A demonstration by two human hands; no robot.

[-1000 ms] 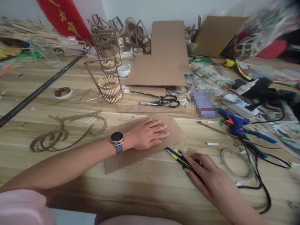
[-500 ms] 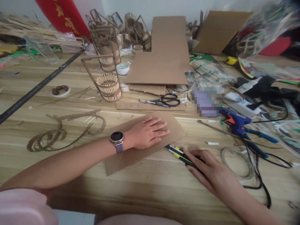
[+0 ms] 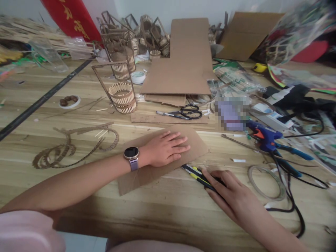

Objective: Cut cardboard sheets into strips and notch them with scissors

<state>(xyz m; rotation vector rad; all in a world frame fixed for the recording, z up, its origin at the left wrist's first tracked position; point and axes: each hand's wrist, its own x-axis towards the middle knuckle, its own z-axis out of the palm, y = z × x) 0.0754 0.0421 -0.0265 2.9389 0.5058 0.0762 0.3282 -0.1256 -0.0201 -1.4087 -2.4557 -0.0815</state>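
Yellow-black knife (image 3: 195,172) points up-left, gripped by right hand (image 3: 231,196); left hand (image 3: 165,148) flat on cardboard (image 3: 194,143).

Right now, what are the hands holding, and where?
The right hand grips a utility knife by its handle end. The left hand only presses flat on the cardboard sheet.

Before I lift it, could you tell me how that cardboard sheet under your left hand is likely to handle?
Probably light and fairly stiff: the cardboard sheet lies flat under the left hand. It may slide on the smooth wooden table.
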